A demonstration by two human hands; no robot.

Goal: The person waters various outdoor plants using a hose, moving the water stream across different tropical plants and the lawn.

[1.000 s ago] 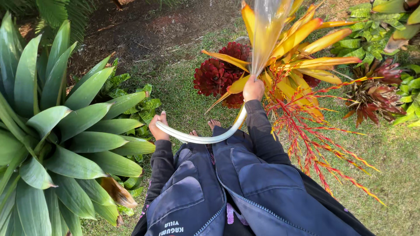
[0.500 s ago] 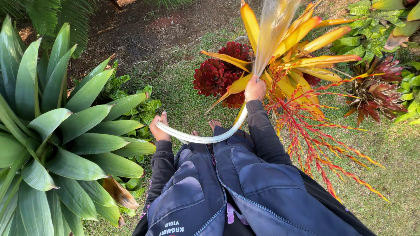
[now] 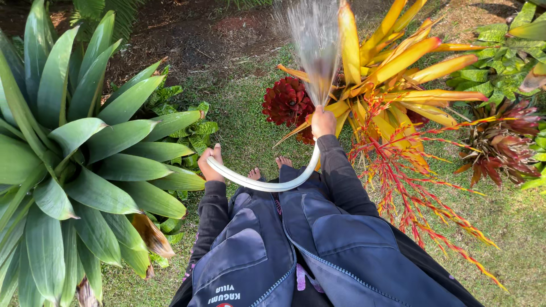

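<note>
Right hand: your right hand (image 3: 323, 122) is wrapped around the far end of the hose (image 3: 259, 181), fingers closed on it; whether a thumb partly covers the opening, you cannot tell.
Left hand: your left hand (image 3: 210, 165) grips the hose nearer you, fingers curled round it.
Spray: the water fan (image 3: 311, 45) goes up and far, past the yellow bromeliad (image 3: 398, 68).
Risk, aim: tilt your wrist and the jet could batter the red bromeliad (image 3: 287, 102) or wash out the bare soil (image 3: 187, 40).
Risk, feet: runoff may soak your bare feet (image 3: 267, 169) and leave the grass (image 3: 239, 131) slippery.
</note>
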